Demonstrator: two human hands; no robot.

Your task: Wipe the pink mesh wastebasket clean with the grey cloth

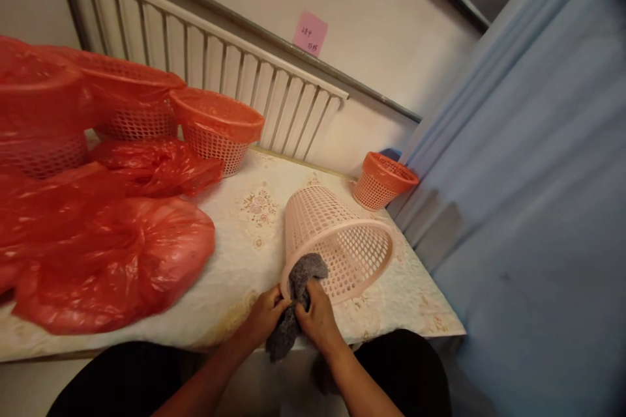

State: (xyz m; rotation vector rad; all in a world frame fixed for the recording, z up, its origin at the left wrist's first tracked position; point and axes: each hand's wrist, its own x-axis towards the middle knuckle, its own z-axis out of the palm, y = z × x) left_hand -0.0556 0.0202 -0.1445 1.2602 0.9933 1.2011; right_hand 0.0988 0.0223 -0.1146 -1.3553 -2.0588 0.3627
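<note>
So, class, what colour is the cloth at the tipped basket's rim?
The cloth is dark grey, showing best in the head view.

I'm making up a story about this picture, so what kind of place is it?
Probably a room in someone's home, though I can't be sure: it has a radiator, a flowered table cover and a blue curtain.
</note>
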